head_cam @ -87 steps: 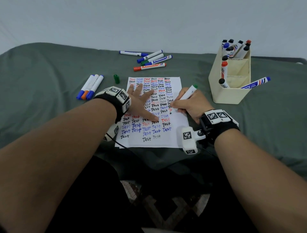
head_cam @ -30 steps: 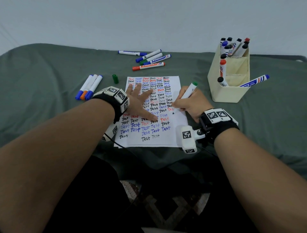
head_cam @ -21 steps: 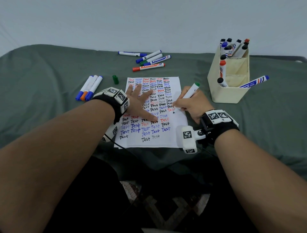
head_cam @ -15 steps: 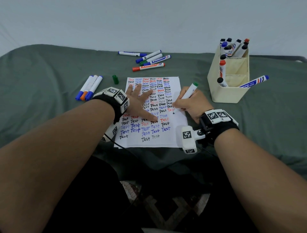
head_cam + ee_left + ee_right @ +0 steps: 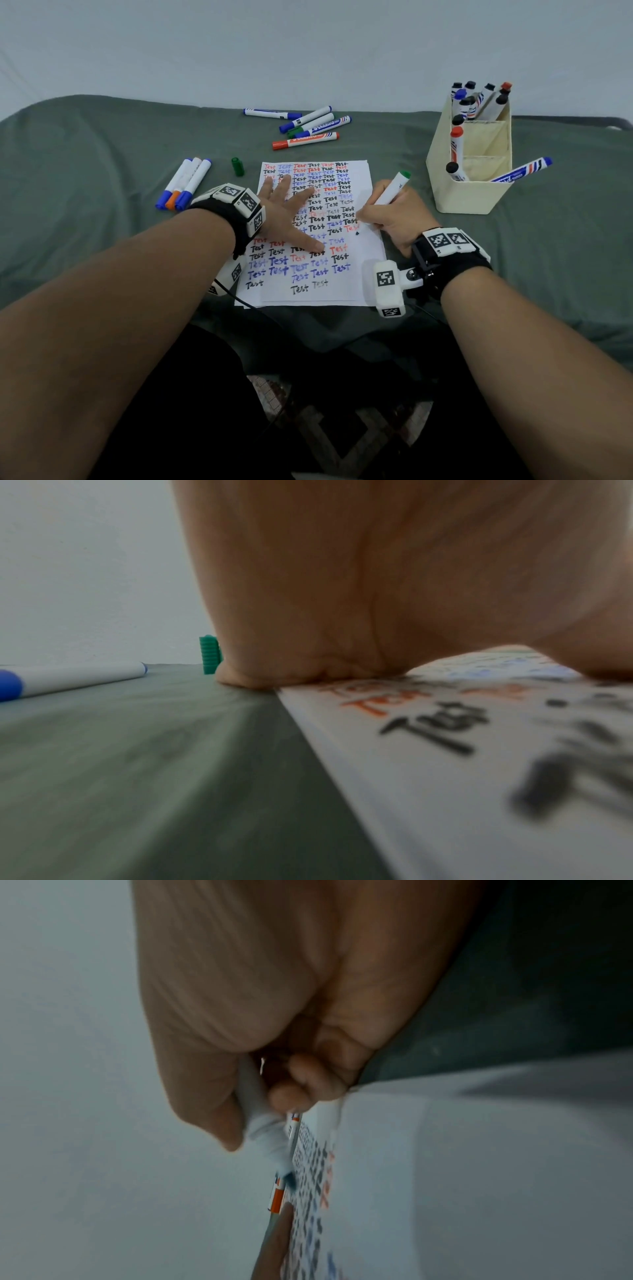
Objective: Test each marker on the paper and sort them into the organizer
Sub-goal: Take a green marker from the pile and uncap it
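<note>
R hand grips green marker, tip at paper R edge; contact prob. made, view blurred. L hand flat, fingers spread, pinning sheet. Keep pen steep, light pressure, write in blank margin. Cap lies left; organizer right.

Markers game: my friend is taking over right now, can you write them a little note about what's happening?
Left hand: flat, fingers spread, pressing on the paper.
Right hand: grips the uncapped green marker, tip at the paper's right edge.
The green cap stands left of the paper.
Done: several markers stand in the organizer.
Left: finish this test, cap it, sort it. Then test three markers at left and five behind the paper. One marker leans by the organizer.
</note>
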Demonstrator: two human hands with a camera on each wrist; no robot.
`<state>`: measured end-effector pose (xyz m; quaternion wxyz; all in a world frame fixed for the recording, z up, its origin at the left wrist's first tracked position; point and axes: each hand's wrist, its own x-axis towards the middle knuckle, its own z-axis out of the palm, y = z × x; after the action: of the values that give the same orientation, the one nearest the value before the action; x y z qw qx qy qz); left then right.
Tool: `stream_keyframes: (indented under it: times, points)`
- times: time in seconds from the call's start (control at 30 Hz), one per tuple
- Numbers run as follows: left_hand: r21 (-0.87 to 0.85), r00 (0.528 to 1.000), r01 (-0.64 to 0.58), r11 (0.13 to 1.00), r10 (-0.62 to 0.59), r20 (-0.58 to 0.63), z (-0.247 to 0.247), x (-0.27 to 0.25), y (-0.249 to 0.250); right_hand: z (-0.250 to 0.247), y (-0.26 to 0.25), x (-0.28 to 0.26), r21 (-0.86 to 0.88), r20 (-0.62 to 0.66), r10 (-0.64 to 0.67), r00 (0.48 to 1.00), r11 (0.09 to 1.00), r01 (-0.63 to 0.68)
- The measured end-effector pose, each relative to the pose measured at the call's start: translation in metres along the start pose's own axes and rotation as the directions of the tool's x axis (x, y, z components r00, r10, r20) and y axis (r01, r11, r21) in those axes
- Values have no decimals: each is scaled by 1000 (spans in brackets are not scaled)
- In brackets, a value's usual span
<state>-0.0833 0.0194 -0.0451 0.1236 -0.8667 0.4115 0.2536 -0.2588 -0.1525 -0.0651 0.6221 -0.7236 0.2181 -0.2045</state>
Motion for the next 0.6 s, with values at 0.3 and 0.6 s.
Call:
stream_keyframes:
  times: [0.3,0.6]
  points:
    - [-5,1000,0,1000,0,2,1,3,-1,-6,7,4,307,-7,68,998,950,-63]
    - [-2,999,-36,999,36,18,-22,-1,-2,-7,6,5,467,26,105,994,878,-105]
